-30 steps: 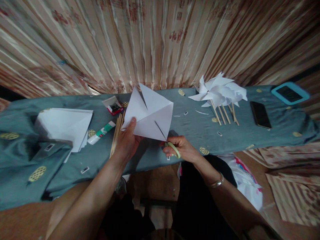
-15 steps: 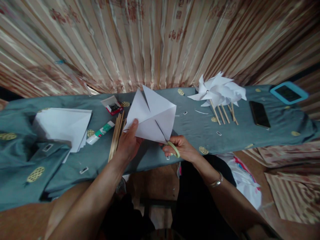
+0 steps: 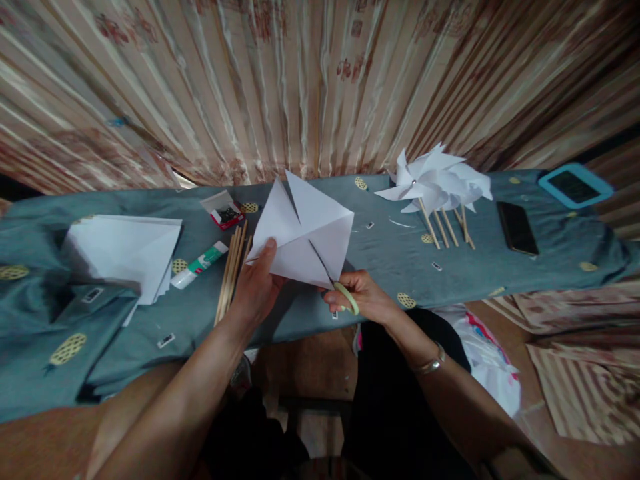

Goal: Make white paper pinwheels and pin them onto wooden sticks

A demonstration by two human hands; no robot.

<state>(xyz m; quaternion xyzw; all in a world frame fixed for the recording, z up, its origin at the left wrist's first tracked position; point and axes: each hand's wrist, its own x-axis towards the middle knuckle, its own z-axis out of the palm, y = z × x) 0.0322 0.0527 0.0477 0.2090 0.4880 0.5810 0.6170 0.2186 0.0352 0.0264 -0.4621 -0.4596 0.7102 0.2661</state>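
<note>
My left hand (image 3: 258, 283) is closed on the near left edge of a white sheet of paper (image 3: 320, 233), thumb on top and fingers hidden beneath. Slits run from the paper's corners toward its middle, and one wide slit gapes at the far side. A pair of scissors (image 3: 346, 297) with pale green handles is in my right hand (image 3: 365, 295), its fingers wrapped round the handles. The dark blade lies over the paper's near right corner, pointing at the centre. Beside my left hand lie several wooden sticks (image 3: 231, 270).
Left on the cloth-covered table (image 3: 300, 327) are a paper stack (image 3: 130, 250), a glue tube (image 3: 200, 265) and an open red box (image 3: 225, 213) of small dark items. To the right lie white paper pinwheels (image 3: 435, 180) on sticks, a phone (image 3: 517, 228) and a blue-framed tablet (image 3: 575, 185). A curtain (image 3: 300, 87) hangs behind.
Both hands, the paper and the scissors stay almost where they were. The view has shifted very slightly.
</note>
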